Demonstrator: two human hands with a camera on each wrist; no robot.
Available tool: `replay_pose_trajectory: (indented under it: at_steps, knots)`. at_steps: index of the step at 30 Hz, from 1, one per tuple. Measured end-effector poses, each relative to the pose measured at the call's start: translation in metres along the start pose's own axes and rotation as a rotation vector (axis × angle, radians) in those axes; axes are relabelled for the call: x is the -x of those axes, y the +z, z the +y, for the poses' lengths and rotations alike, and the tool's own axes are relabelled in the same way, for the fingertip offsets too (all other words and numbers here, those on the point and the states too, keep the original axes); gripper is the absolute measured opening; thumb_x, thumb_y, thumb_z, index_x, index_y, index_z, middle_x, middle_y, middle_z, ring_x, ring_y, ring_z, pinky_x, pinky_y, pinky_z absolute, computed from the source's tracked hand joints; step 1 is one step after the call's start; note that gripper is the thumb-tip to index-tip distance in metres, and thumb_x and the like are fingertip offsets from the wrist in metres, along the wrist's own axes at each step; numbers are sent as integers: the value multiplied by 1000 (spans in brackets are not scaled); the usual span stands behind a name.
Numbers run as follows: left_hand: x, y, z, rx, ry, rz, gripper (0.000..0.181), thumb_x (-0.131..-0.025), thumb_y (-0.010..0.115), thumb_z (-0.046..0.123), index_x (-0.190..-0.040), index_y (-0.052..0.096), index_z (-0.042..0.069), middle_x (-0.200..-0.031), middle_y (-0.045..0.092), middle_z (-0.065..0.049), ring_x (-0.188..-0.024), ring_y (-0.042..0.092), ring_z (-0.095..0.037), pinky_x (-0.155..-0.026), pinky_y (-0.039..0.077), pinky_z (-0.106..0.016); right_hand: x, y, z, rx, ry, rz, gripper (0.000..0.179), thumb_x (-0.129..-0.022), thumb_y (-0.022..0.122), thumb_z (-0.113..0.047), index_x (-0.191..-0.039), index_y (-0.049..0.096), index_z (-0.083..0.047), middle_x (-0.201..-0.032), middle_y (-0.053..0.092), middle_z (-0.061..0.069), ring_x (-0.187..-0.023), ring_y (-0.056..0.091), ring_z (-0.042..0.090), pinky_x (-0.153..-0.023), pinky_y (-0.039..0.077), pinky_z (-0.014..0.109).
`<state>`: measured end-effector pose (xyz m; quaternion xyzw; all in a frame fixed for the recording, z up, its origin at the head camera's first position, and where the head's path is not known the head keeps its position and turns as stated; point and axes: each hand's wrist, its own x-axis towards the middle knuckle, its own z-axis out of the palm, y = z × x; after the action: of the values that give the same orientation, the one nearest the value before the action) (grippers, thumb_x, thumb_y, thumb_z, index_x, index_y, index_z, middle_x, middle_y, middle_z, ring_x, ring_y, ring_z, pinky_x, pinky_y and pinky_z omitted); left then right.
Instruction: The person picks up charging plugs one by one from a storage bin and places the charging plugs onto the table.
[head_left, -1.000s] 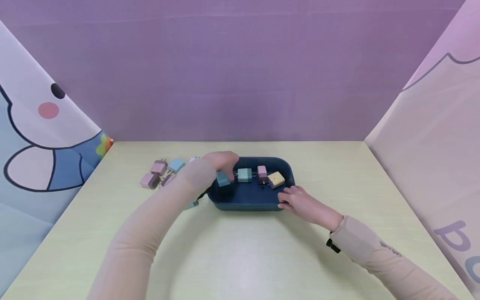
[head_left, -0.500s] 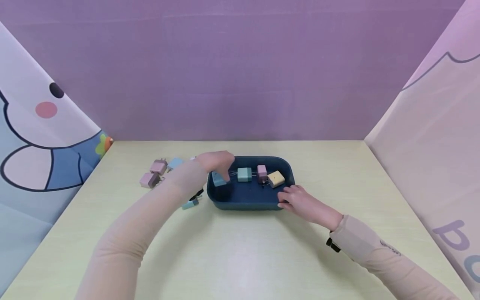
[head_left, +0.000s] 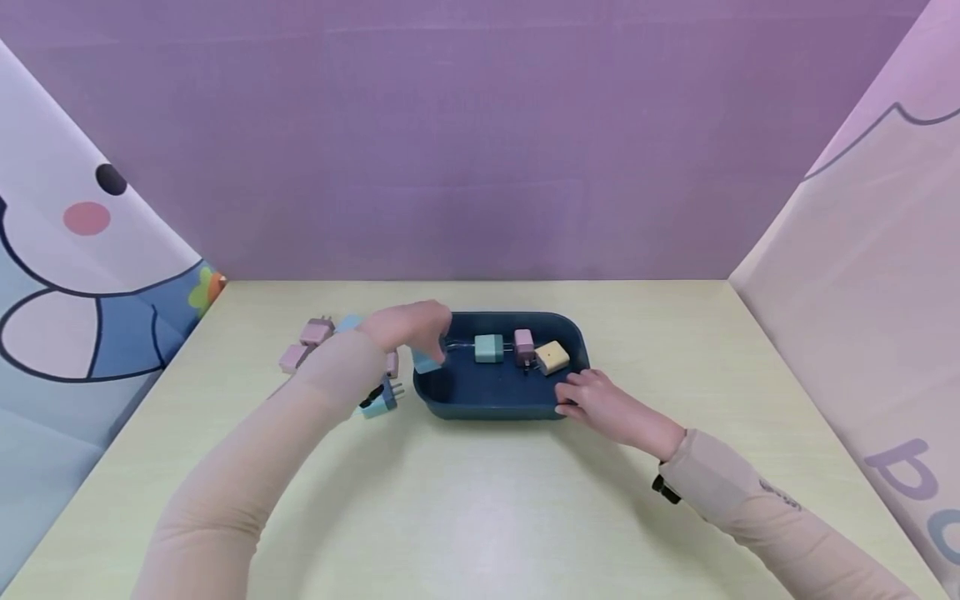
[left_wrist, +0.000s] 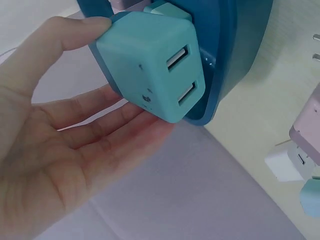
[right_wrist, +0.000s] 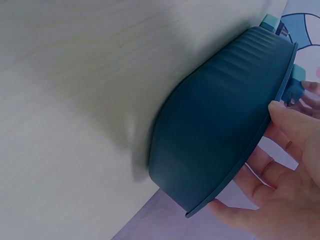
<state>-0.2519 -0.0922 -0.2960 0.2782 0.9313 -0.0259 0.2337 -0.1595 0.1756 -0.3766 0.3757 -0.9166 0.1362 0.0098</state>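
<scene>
My left hand (head_left: 411,323) is over the left end of a dark blue plastic bin (head_left: 495,412). Between thumb and fingers it holds a light teal USB charger (left_wrist: 150,65), whose two ports face the wrist camera. The charger (head_left: 426,362) overlaps the bin's left rim in the head view. At the front right corner, my right hand (head_left: 600,407) grips the bin's rim, thumb on one side and fingers on the other in the right wrist view. Inside the bin lie a teal charger (head_left: 489,348), a pink charger (head_left: 523,343) and a yellow charger (head_left: 552,357).
Left of the bin, more chargers lie on the pale wooden table (head_left: 480,508), partly hidden by my left arm. Among them are a pink one (head_left: 317,332), a blue one (head_left: 349,322) and a teal one (head_left: 378,403). A purple cloth (head_left: 480,150) stands behind the table.
My left hand has moved left with the teal charger, from inside the bin's left part to its left rim. The right hand and the bin have stayed put.
</scene>
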Motion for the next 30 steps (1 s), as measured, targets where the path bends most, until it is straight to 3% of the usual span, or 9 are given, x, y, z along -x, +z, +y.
replay_pose_trajectory:
  at_steps: [2,4,7,10,12,16,19,30]
  knots:
    - [4,1,-3,19,1,13,20,-76,68,21,-76,54,7,-66,41,2,-60,37,-12,-58,35,-26,0,0,0,-2,-4,2,19,-83,61,-15,-71,46,-15,-65,35,-9,-63,32,11,-66,27,28]
    - [9,2,-6,49,2,36,20,-76,69,20,-84,58,5,-73,47,2,-63,41,-12,-61,40,-26,0,0,-1,-6,-7,3,19,-83,61,-15,-71,46,-15,-65,35,-9,-63,32,11,-66,27,28]
    - [15,3,-10,108,-3,53,18,-75,68,18,-81,57,5,-68,38,3,-60,35,-12,-57,35,-26,1,0,-1,-11,-8,4,19,-82,61,-14,-71,46,-15,-66,35,-9,-63,32,11,-65,26,27]
    - [21,4,-14,146,-7,63,17,-75,68,16,-83,59,4,-68,42,2,-59,37,-12,-57,36,-26,1,0,-1,-14,-6,3,19,-83,61,-14,-71,46,-15,-66,35,-8,-63,32,11,-65,26,27]
    - [24,5,-17,153,-9,58,15,-75,68,15,-83,60,4,-68,44,1,-59,37,-14,-57,35,-27,1,0,-1,-14,-6,4,19,-82,61,-14,-71,46,-15,-66,36,-9,-63,32,11,-65,26,27]
    - [29,6,-23,142,5,77,26,-75,68,15,-96,62,0,-89,60,-6,-71,51,-15,-69,46,-30,1,1,-1,-16,-5,6,18,-82,61,-14,-71,47,-15,-66,36,-9,-64,32,11,-66,27,28]
    - [33,6,-28,145,11,84,32,-75,67,16,-101,60,-2,-98,61,-11,-74,55,-15,-72,48,-32,1,1,-1,-13,-3,5,18,-82,61,-14,-71,47,-15,-66,36,-8,-64,33,11,-66,28,28]
    - [46,12,-49,174,14,164,38,-73,67,14,-104,58,-6,-103,59,-15,-83,55,-21,-75,47,-36,1,2,-1,-14,-7,5,19,-83,61,-14,-71,46,-16,-66,36,-9,-64,32,11,-66,27,28]
